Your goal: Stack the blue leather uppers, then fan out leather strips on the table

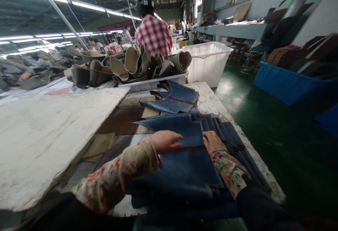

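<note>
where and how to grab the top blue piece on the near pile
Probably pinch the top blue piece at its right edge, coming from the right: the pieces beneath fan out that way, leaving its thin edge exposed.

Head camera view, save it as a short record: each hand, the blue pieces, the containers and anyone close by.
Left hand: fingers extended over the top blue piece; contact unclear
Right hand: fingertips at that piece's right edge; grip unclear
Top piece marking: brown strip across it
Farther pile: more blue pieces, beyond the hands
White tray: heaped with curled olive-gray pieces
White bin: beyond the tray, to the right
Blue bin: far right, loaded
Person: red-and-white checked shirt, back to camera
</note>
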`<state>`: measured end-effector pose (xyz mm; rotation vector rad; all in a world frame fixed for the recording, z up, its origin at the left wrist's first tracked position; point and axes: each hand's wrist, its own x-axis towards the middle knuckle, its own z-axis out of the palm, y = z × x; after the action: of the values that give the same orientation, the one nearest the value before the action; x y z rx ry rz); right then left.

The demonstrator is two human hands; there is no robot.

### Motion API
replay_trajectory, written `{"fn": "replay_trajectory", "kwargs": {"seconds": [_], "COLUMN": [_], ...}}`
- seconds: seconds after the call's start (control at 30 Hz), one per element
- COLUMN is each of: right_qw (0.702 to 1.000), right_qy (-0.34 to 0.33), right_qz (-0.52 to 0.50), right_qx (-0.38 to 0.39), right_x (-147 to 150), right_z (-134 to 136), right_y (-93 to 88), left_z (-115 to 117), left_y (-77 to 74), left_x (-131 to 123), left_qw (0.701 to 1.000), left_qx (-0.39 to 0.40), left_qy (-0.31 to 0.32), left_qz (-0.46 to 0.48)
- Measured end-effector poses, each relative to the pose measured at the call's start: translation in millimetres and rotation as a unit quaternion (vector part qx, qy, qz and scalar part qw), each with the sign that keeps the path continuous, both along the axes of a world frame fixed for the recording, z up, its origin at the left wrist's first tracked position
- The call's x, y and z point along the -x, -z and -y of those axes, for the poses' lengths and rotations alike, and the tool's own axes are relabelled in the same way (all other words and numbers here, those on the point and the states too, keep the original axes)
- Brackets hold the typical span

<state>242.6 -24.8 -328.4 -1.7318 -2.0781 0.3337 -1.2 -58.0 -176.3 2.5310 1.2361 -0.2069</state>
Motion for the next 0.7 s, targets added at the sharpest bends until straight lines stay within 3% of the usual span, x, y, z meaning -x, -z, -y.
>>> {"fn": "replay_trajectory", "kwargs": {"seconds": [0.13, 0.23, 0.4, 0.5, 0.6, 0.7], "right_qw": [1.0, 1.0, 1.0, 1.0, 1.0, 1.0], "right_qy": [-0.008, -0.008, 0.0, 0.006, 0.007, 0.015], "right_qz": [0.005, 0.007, 0.008, 0.009, 0.007, 0.005], "right_qx": [-0.006, -0.008, -0.008, -0.009, -0.004, 0.006], "right_x": [1.9, 2.4, 4.4, 5.4, 5.6, 5.4], "right_z": [2.2, 3.2, 1.8, 1.5, 2.6, 4.3], "right_y": [1.9, 1.7, 3.9, 4.9, 3.3, -0.6], "left_z": [-87.9, -135.1, -173.9, -186.5, -198.7, -202.4], "left_y": [9.2, 29.7, 58.3, 61.6, 36.6, -26.7], "left_x": [32.5, 40.7, 30.6, 26.3, 28.8, 35.4], "left_qw": [0.975, 0.955, 0.953, 0.954, 0.941, 0.9], "left_qx": [-0.158, -0.189, -0.192, -0.192, -0.213, -0.296], "left_qy": [-0.124, -0.182, -0.197, -0.206, -0.254, -0.32], "left_qz": [-0.097, -0.135, -0.124, -0.1, -0.071, -0.021]}}
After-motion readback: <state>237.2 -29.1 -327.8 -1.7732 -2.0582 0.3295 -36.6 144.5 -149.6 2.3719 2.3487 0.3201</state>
